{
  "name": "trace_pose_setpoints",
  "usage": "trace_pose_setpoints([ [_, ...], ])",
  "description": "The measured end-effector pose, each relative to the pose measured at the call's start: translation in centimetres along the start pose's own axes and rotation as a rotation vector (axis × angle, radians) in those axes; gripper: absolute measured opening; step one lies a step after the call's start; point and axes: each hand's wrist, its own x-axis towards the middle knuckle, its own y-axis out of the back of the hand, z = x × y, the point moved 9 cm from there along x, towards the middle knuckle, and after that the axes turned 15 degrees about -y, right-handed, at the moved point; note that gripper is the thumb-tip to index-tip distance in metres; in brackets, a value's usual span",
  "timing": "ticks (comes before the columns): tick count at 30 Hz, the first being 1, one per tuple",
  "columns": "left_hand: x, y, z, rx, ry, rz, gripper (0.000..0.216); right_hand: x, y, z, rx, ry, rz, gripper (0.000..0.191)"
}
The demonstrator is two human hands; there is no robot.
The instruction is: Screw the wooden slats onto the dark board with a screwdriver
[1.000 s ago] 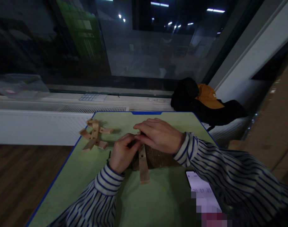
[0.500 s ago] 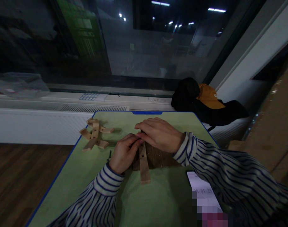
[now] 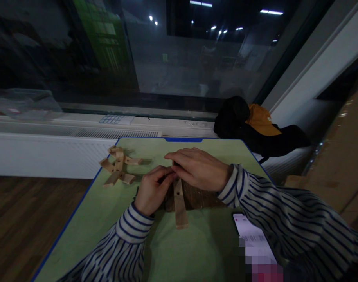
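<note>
A flat wooden strip [image 3: 180, 207] with a hole lies over a dark brown board [image 3: 200, 196], its near end reaching past the board's edge. My left hand [image 3: 153, 190] is closed, thumb and fingers pinched at the strip's far part. Over that same spot my right hand [image 3: 199, 168] is closed too, thumb and forefinger curled together. A sliver of brown shows between those fingers, too small to name. The fingertips of both hands meet and hide the strip's far end. Left of my left hand stands a small dark screw-like piece [image 3: 137, 190], partly hidden by the hand.
A joined wooden figure of holed strips [image 3: 118, 166] sits at the table's left edge. A lit phone [image 3: 250, 231] lies by my right forearm on the green table [image 3: 167, 254]. Behind are a radiator [image 3: 49, 152], a window sill, and a black and orange cap [image 3: 261, 119].
My right forefinger has shifted slightly left over the strip's far end. Both hands otherwise stay in place, and the view has moved a little.
</note>
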Motion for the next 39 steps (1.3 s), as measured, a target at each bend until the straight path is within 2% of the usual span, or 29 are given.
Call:
trace_pose_setpoints([
  [4,0.08,-0.11,0.33,-0.006,-0.008,-0.023,0.013,0.01,-0.01,0.17,0.000,-0.005,0.000,0.029],
  [8,-0.26,0.42,-0.21,0.054,0.020,0.025,0.008,0.10,0.09,0.14,-0.011,0.002,0.000,0.030],
  [15,-0.33,0.38,-0.50,0.026,0.025,0.018,0.010,0.17,0.11,-0.27,0.021,0.026,-0.019,0.039],
  [20,0.00,0.00,0.14,-0.016,0.004,-0.023,0.013,0.19,0.03,0.19,0.014,-0.002,0.002,0.032],
  [24,-0.14,0.31,0.00,0.047,0.013,0.000,0.007,0.36,-0.14,0.24,-0.005,-0.010,0.009,0.031],
  [30,-0.28,0.53,-0.43,0.079,0.019,0.021,0.008,0.35,0.15,-0.26,0.021,0.008,0.015,0.041],
  [34,-0.16,0.10,-0.32,0.016,0.005,-0.014,0.011,0.15,0.26,-0.21,0.081,0.026,0.019,0.033],
  [39,-0.13,-0.29,0.02,0.003,-0.009,-0.047,0.013,0.28,-0.06,0.28,0.045,-0.001,0.045,0.027],
])
